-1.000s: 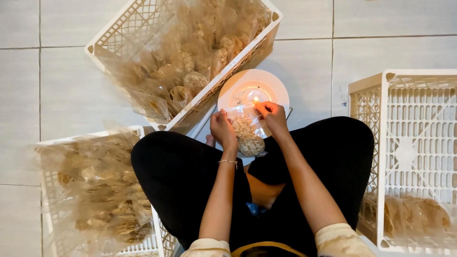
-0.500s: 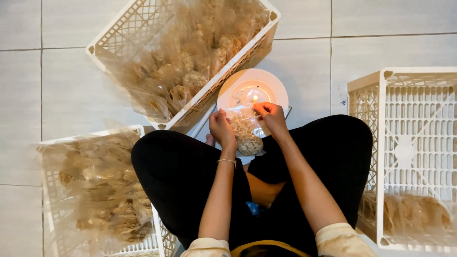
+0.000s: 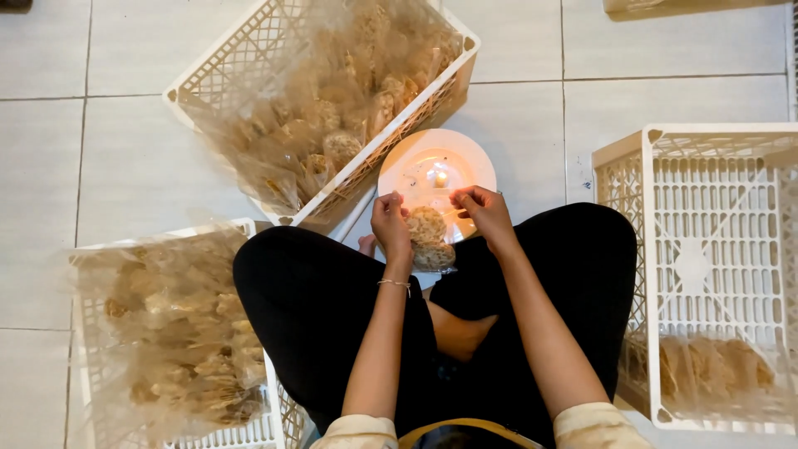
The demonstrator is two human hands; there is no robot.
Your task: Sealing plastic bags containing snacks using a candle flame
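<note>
Both-hand grip (image 3: 391, 223) hiding cracker bag (image 3: 430, 239) top

Light: soft and even across my head view, moderately bright, white balance slightly warm. The floor tiles (image 3: 125, 150) read pale grey with no hard shadows; only faint soft shade under the tilted crate (image 3: 324, 108) and around my legs. A small candle flame (image 3: 440, 176) on the white plate (image 3: 416, 162) is the brightest point, clipped to white, with a warm glow over the plate. Clear plastic bags in the left crate (image 3: 166, 333) show a hazy sheen that smears detail. Focus is acceptable at centre, softer toward the corners. Crate edges at right (image 3: 706, 274) lean slightly, wide-lens distortion. Black trousers lose all detail.
</note>
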